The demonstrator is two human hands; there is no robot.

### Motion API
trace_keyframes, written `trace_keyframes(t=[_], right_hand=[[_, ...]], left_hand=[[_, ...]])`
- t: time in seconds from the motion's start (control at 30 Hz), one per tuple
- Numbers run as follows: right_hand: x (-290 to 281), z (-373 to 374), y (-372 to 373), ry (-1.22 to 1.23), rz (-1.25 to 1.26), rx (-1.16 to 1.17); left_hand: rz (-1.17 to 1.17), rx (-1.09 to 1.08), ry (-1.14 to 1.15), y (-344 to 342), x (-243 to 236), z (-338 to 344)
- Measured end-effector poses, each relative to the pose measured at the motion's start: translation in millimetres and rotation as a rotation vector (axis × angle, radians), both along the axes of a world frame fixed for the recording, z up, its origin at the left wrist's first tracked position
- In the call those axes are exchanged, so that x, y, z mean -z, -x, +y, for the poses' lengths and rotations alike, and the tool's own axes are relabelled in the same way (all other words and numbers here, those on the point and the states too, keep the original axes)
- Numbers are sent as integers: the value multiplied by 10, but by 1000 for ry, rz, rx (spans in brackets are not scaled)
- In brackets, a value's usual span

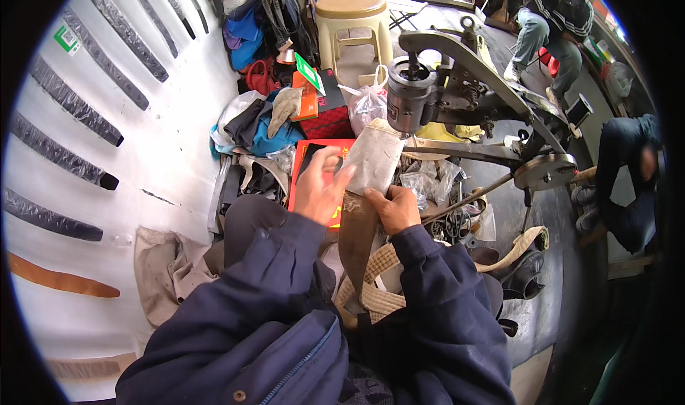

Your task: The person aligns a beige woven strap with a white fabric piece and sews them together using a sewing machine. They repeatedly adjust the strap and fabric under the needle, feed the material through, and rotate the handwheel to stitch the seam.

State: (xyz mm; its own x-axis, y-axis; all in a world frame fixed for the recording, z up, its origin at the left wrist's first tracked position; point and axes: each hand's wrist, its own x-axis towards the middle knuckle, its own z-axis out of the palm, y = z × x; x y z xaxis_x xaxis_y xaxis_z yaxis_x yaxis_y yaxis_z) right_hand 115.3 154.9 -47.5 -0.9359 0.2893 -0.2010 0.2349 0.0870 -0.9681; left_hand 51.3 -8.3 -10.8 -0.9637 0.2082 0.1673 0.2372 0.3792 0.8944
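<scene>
A pale, worn flat piece with a rounded far end is held upright before me, under the head of a dark cobbler's sewing machine. A wide brown strap runs down from its lower edge toward my lap. My right hand grips the piece's lower right corner, thumb on top, where it meets the strap. At its left edge, my left hand is raised with fingers apart and bent; whether a fingertip touches the piece I cannot tell. A tan checked woven strap lies looped by my lap.
The machine's handwheel stands to the right, with a thread spool above it. Scissors and small tools lie below. Bags and cloth are piled left of a beige stool. Two people sit at right, one a jean-clad person.
</scene>
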Motion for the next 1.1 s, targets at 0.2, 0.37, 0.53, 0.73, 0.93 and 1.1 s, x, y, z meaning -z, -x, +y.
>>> trace_keyframes(t=[0.2,0.37,0.53,0.73,0.93,1.1], right_hand=[[-117,28,-27,11,-62,-46],[-72,45,-26,-62,-29,-52],[53,63,-10,7,-54,-47],[114,62,-34,139,-24,-29],[-15,124,-80,134,-125,-73],[-62,135,-107,182,-75,-87]], left_hand=[[-4,105,171,392,150,445],[-66,190,55,648,259,492],[-112,144,145,760,324,470],[-403,325,-286,851,354,482],[-317,271,-204,818,277,466],[-413,257,-423,756,258,516]])
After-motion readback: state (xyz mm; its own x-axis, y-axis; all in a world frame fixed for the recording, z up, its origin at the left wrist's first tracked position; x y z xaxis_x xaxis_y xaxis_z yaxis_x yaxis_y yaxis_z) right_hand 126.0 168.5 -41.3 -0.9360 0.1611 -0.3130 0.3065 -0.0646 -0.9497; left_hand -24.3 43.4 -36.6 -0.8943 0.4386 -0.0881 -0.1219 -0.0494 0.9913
